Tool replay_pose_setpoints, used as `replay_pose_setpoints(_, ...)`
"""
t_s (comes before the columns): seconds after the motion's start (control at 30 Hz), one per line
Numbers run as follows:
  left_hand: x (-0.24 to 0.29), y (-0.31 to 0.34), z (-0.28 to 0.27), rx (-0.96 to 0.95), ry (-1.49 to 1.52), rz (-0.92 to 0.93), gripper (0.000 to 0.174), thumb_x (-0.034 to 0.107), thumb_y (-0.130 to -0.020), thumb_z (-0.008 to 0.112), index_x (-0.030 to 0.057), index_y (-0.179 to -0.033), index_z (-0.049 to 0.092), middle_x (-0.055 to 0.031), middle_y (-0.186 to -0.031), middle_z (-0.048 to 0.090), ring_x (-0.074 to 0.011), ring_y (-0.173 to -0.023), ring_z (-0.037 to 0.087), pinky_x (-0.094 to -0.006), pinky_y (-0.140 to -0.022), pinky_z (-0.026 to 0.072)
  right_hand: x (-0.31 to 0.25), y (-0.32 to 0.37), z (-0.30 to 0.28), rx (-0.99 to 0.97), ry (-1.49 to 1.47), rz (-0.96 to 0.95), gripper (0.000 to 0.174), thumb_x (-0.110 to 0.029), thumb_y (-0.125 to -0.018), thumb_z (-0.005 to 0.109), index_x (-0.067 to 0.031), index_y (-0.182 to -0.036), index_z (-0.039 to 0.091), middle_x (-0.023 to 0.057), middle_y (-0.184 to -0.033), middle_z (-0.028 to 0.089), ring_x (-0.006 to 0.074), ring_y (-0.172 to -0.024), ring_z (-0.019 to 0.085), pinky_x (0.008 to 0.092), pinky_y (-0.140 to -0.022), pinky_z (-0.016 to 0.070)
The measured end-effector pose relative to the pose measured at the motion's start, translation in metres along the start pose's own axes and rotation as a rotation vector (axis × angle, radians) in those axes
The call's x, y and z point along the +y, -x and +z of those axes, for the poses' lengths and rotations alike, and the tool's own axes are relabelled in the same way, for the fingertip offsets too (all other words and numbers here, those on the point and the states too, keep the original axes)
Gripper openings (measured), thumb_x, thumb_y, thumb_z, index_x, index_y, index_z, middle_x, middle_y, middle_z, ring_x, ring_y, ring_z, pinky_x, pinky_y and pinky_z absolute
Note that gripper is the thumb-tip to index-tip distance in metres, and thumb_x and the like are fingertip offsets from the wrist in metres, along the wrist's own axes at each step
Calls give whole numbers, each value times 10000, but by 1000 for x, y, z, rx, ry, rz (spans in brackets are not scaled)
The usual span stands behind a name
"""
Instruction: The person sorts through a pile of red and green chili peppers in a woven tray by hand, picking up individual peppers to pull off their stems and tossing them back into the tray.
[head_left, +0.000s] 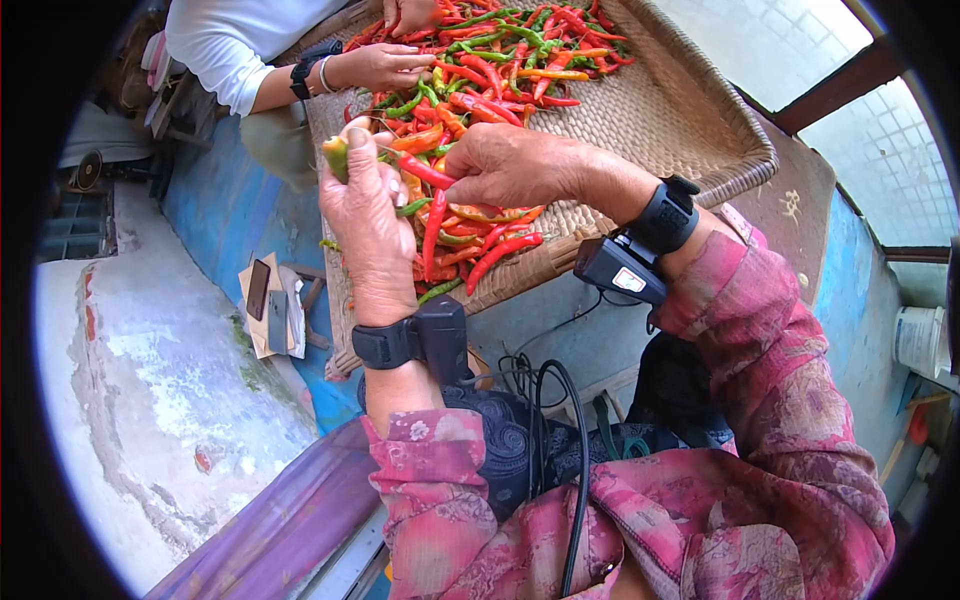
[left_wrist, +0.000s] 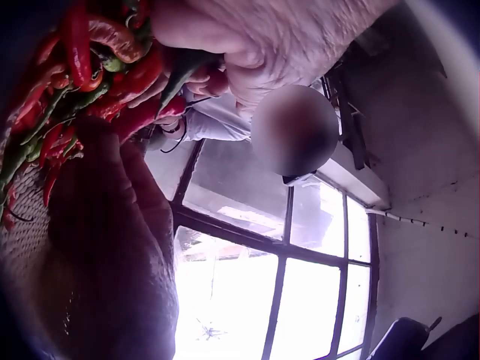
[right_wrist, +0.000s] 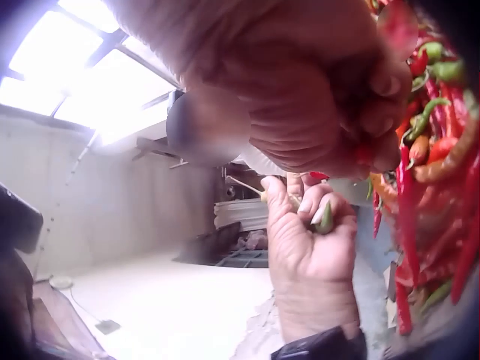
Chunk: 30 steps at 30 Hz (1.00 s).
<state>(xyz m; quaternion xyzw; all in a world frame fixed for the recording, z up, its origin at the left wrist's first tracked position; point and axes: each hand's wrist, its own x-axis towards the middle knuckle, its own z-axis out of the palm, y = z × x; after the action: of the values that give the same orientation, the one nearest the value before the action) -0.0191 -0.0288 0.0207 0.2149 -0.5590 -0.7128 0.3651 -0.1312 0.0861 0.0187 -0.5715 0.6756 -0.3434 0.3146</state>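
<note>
My left hand (head_left: 365, 210) is raised at the near left corner of a woven tray (head_left: 690, 110) and grips green chili peppers. One yellow-green chili (head_left: 337, 160) pokes out beside the thumb, and a green tip (right_wrist: 325, 217) shows below the fingers in the right wrist view. Bent inward from the right, my right hand (head_left: 525, 165) pinches a red chili pepper (head_left: 425, 170) by one end, its other end pointing at the left hand. Beneath both hands lies a heap of red, orange and green chilies (head_left: 490, 235). The right fingertips are partly hidden.
Across the tray another person's hands (head_left: 385, 68) reach into the pile from a white sleeve (head_left: 225, 50). Black cables (head_left: 560, 380) hang over my lap. At left, a phone (head_left: 258, 290) lies on a small stool, and a white bucket (head_left: 920, 338) stands at far right.
</note>
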Motion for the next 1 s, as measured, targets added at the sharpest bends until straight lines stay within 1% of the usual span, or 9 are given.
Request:
replay_pose_setpoints(0.13, 0, 0, -5, 28, 89, -105, 365, 343, -867, 576, 17, -1022, 523, -53, -793, 554, -50, -523, 398, -178, -435, 337, 22, -6, -14, 171, 96, 110, 272, -242, -833, 563, 23, -788, 604, 65, -592, 566, 118, -562, 540, 313, -492, 439)
replay_pose_setpoints(0.2, -3, 0, -8, -133, 285, -229, 363, 350, -888, 540, 15, -1023, 514, -57, -797, 549, -62, -535, 399, -189, -433, 337, 31, -15, -27, 603, -66, 169, 305, -291, -792, 570, 4, -826, 640, 142, -643, 615, 211, -610, 624, 351, -587, 492)
replay_pose_setpoints(0.27, -4, 0, -8, -225, 305, -234, 325, 308, -911, 511, 15, -1051, 510, -67, -828, 551, -80, -596, 435, -197, -493, 370, 40, -16, -40, 923, -12, -20, 329, -285, -808, 574, -17, -994, 617, 122, -626, 611, 189, -578, 611, 313, -546, 488)
replay_pose_setpoints(0.33, -3, 2, 1, -168, 305, -236, 282, 230, -914, 507, 12, -1093, 504, -77, -870, 561, -99, -686, 469, -211, -585, 402, 32, -17, -37, 1015, 82, -102, 324, -284, -824, 560, 2, -959, 629, 99, -616, 605, 163, -581, 598, 303, -537, 481)
replay_pose_setpoints(0.4, -5, 0, -2, -234, 369, -216, 263, 172, -906, 522, 14, -1114, 492, -83, -899, 581, -120, -770, 542, -237, -699, 475, 16, -6, -30, 599, -104, -95, 374, -337, -878, 544, 12, -997, 605, 45, -728, 608, 84, -663, 564, 244, -539, 467)
replay_pose_setpoints(0.43, -4, 1, 2, -223, 391, -180, 256, 145, -906, 513, 13, -1123, 484, -86, -921, 575, -129, -801, 543, -254, -734, 479, -4, 0, -26, 427, -190, 66, 371, -346, -879, 542, 14, -928, 617, 40, -722, 610, 90, -676, 566, 253, -579, 470)
replay_pose_setpoints(0.47, -3, 2, 5, -212, 412, -144, 251, 118, -907, 504, 12, -1133, 476, -89, -943, 570, -138, -832, 544, -270, -770, 483, 7, -9, -14, 382, -217, -33, 378, -357, -865, 562, 15, -911, 608, 56, -720, 613, 109, -685, 572, 280, -590, 471)
replay_pose_setpoints(0.77, -10, 1, 3, -228, 351, -85, 252, 44, -847, 578, 46, -1087, 501, -68, -923, 581, -164, -867, 568, -293, -765, 505, -6, -5, 8, 458, 160, -100, 430, -424, -741, 658, -1, -798, 603, 174, -653, 590, 336, -670, 604, 419, -607, 461)
replay_pose_setpoints(1.0, -7, -3, -6, -109, 356, -97, 259, 236, -875, 578, 33, -1026, 524, -75, -859, 598, -160, -810, 573, -292, -734, 482, -3, -5, 5, 334, 162, -212, 265, -227, -844, 578, 37, -866, 578, 139, -666, 579, 234, -633, 576, 349, -584, 450)
